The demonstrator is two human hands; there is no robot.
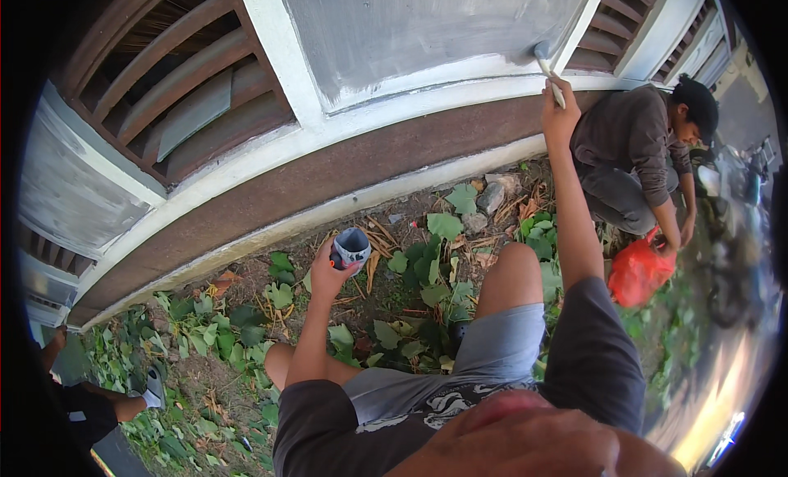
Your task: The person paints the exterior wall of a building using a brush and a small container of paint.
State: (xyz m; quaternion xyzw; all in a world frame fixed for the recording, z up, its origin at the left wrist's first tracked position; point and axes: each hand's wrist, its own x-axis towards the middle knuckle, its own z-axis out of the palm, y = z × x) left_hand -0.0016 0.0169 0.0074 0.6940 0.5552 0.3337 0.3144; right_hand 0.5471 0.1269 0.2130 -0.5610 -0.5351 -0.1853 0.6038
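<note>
Curling, right fingers (548, 91) hold brush (547, 65), left fingers (343, 272) cup (353, 249).

The right hand (561, 114) is holding a paintbrush (546, 65) by its pale handle, and the grey-coated bristles are touching the lower right corner of a grey-streaked panel (435, 25). A white frame (308, 91) is surrounding the panel, with brown slats (185, 62) showing on both sides. The left hand (325, 273) is gripping a cup (352, 247) above ground strewn with green leaves (446, 225) and dry stalks. To the right, a co-worker (628, 140) is crouching beside the wall, both hands reaching to a red plastic bag (644, 270). At the far left, another person's shoe (154, 387) is resting among the leaves.
</note>
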